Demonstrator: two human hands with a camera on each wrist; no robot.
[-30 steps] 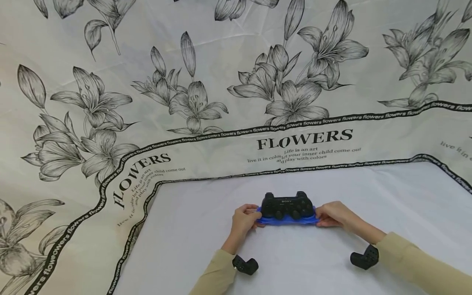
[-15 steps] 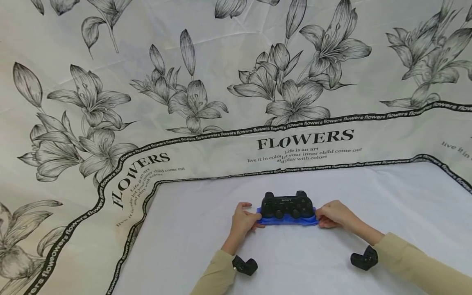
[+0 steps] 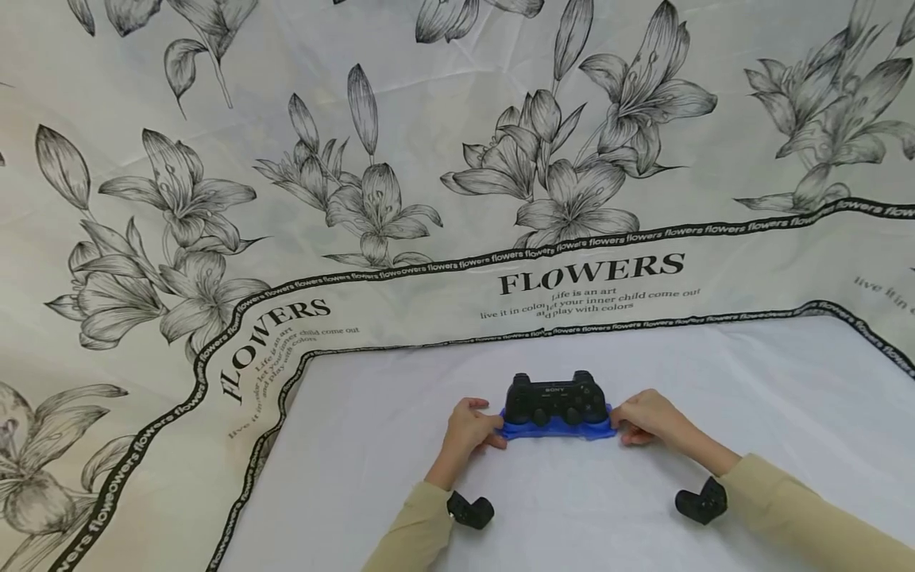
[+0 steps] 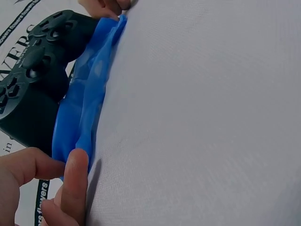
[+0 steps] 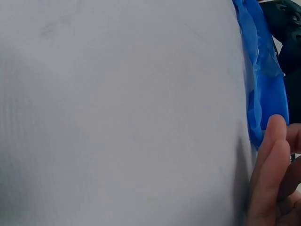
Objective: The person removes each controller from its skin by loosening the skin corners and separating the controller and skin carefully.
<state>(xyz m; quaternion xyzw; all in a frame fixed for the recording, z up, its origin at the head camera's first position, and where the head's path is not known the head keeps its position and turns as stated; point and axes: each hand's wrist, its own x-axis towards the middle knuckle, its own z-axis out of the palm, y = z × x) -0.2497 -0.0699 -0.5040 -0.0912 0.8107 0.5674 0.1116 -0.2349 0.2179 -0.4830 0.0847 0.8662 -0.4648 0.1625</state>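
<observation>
A black game controller (image 3: 555,400) marked SONY stands with its handles toward me, their ends against a soft blue rubbery cover (image 3: 559,430). Along the controller's near side the cover (image 4: 80,101) looks stretched and wrinkled. My left hand (image 3: 468,433) pinches its left end between thumb and finger; one finger points away from it. At the right end, my right hand (image 3: 646,417) pinches the cover (image 5: 270,101) with thumb and fingertips. How far the handles reach into the cover is hard to tell.
A white cloth (image 3: 357,445) covers the table. Behind it hangs a flower-printed curtain (image 3: 400,302) with black lettered borders. Black wrist devices (image 3: 472,510) sit at both sleeve cuffs.
Both hands keep their places at the cover's ends. The left index finger has lifted away from the cover, and the left hand has shifted slightly. The controller has hardly moved.
</observation>
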